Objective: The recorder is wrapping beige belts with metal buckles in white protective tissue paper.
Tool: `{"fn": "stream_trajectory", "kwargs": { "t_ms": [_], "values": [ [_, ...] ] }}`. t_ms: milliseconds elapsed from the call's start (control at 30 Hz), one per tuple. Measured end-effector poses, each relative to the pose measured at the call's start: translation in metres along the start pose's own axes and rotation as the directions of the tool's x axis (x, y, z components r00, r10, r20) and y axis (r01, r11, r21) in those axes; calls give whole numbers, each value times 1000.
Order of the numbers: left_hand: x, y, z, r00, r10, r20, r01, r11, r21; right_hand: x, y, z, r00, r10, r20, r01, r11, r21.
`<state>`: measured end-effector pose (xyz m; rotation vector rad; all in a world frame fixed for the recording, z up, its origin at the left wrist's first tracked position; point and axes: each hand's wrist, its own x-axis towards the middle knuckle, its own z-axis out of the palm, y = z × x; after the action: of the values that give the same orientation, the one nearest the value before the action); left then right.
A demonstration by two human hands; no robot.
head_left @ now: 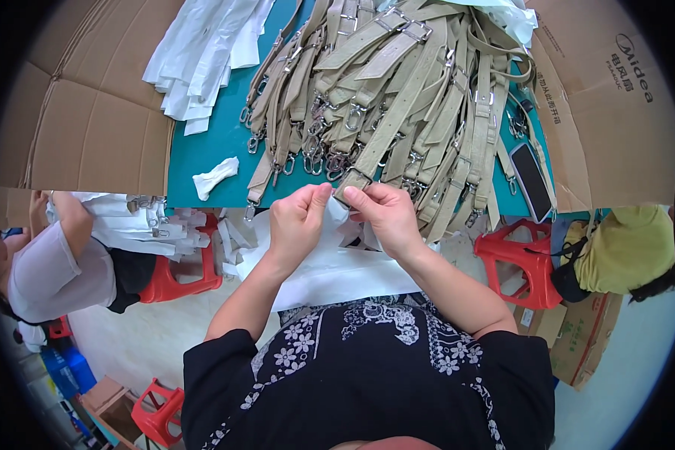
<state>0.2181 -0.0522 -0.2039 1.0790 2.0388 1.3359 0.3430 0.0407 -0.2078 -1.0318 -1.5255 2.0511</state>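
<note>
Over the table's near edge, my right hand [386,217] pinches the near end of a beige strap [394,135], close to its dark metal buckle [358,177]. My left hand [301,221] is closed, thumb against the fingers, just left of that strap end; what it pinches is hidden. A white sheet [337,212] shows between the two hands, and more white material [337,277] lies across my lap below them. Beyond my hands spreads a large pile of beige straps [427,97] with silver clips and buckles.
White strips [202,56] lie at the far left of the green table [229,146], near a crumpled white piece [216,178]. A phone [530,182] rests at the right. Cardboard [105,97] flanks both sides. People sit left [60,262] and right [626,247], near red stools [521,262].
</note>
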Motion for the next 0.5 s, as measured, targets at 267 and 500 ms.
{"fn": "stream_trajectory", "kwargs": {
  "t_ms": [267, 500],
  "values": [
    [-12, -2, 4, 982, 132, -137, -131, 991, 15, 6, -27, -4, 999, -42, 22, 46, 954, -297],
    [-11, -9, 13, 982, 87, -167, -83, 996, 29, -1, -24, 0, 977, -214, -15, 190, 895, -404]
  ]
}}
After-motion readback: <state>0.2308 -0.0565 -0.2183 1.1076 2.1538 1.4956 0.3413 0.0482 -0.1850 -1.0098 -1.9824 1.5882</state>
